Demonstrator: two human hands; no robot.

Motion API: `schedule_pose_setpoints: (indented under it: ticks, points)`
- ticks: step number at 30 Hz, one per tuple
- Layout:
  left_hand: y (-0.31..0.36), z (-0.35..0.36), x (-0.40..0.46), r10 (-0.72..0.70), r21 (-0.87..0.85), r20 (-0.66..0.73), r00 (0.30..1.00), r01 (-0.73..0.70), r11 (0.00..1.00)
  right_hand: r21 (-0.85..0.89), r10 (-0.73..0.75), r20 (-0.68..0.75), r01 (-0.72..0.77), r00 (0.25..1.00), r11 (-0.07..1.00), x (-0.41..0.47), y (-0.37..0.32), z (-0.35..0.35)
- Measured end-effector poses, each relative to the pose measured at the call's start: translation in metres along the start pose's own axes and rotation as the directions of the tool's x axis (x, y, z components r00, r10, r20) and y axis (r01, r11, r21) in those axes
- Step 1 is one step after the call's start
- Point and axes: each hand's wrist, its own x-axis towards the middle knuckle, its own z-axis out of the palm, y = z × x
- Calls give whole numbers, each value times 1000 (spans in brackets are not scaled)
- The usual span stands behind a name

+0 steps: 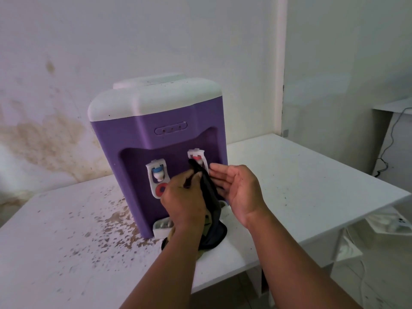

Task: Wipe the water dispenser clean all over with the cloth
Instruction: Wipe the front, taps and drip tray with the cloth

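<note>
Centrally in the frame, a purple water dispenser [142, 139] with a white top stands upright on a white table [301, 175], its recessed front turned toward the viewer. Two bare forearms reach up from the bottom edge to that recess. The left hand [181, 197] pinches a dark cloth [208, 197] between curled fingers and lifts its upper end against the red tap [197, 159] at centre right of the recess, seemingly to work the fabric around the small spout, where a flat wipe would not reach. The cloth's loose tail hangs down and pools on the table at the dispenser's foot. The right hand [236, 186] is relaxed, fingers straight, palm turned inward just beside the cloth; it appears ready to steady or gather the fabric, though whether its fingertips touch the cloth cannot be told. The blue tap [157, 172], left of the red one, stands uncovered. Most of the red tap's lower part is hidden behind the cloth and hands, as is much of the white drip tray [161, 227] below. The dispenser's back and far sides are out of sight. Brown specks [116, 221] are scattered over the table at lower left, and the wall [44, 134] at left carries a brownish stain. A cable [388, 148] trails at the right edge.
</note>
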Motion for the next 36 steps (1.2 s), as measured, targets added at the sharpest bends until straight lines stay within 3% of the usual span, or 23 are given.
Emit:
schedule_pose_setpoints:
  ticks: [1,3,5,7,13,18,22,25,30,36]
  points:
    - [2,0,-2,49,0,13,999,-49,999,4,-3,1,3,1000,1000,-1,0,1]
    - [3,-3,-6,284,59,91,954,-290,955,16,-14,4,14,1000,1000,-2,1,1]
    - [1,-6,-9,527,128,182,830,-552,824,27,-26,-1,26,1000,999,-3,1,1]
    - [3,-5,-3,587,152,203,783,-618,771,38,-37,-9,37,999,999,-3,1,1]
    - [29,3,30,604,149,60,795,-606,782,59,-70,-16,71,997,996,-3,5,1]
    - [19,1,24,396,155,-72,916,-382,911,-24,-82,12,82,997,996,-1,6,4]
    - [1,1,6,241,167,-36,970,-232,958,-39,-79,7,79,997,996,-2,7,7]
    - [-9,-2,-3,214,189,53,975,-220,957,-44,-85,-2,85,996,995,-4,7,11]
    - [-6,-1,2,146,126,89,985,-157,980,-58,-99,-7,98,995,993,-7,5,13]
    - [-10,-8,-2,258,203,140,956,-283,938,-44,-95,-27,94,995,995,-8,3,13]
